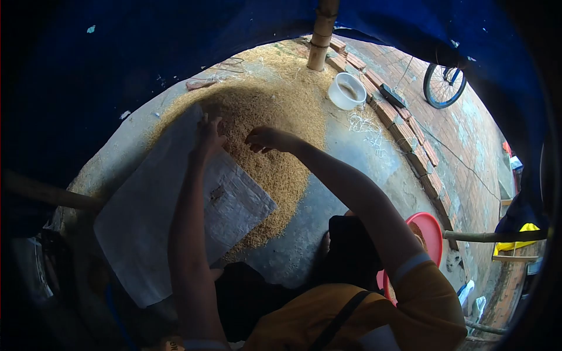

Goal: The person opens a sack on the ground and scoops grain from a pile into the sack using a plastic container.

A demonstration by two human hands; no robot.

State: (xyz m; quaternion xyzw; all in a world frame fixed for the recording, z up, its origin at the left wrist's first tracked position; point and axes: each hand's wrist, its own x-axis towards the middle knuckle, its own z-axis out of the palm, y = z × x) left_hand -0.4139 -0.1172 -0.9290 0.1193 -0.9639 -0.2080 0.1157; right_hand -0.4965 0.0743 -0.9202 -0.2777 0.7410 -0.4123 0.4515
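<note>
A wide heap of golden-brown grain or husks [287, 169] lies on the concrete floor. Over its left side rests a pale woven sack [234, 199], laid flat. My left hand [209, 130] is at the sack's upper edge, fingers bent, beside the darker part of the heap; what its fingers hold, if anything, is too dark to make out. To the right of it, my right hand [266, 140] hovers over or touches the heap, its fingers curled and apart, with nothing visible in them.
A white tub [347, 91] stands behind the heap, near a bamboo post [322, 35]. A row of bricks [403, 133] curves along the right. Beyond it is a bicycle wheel [445, 86]. A red basin [429, 234] sits by my right elbow. Blue tarpaulin [146, 47] hangs overhead.
</note>
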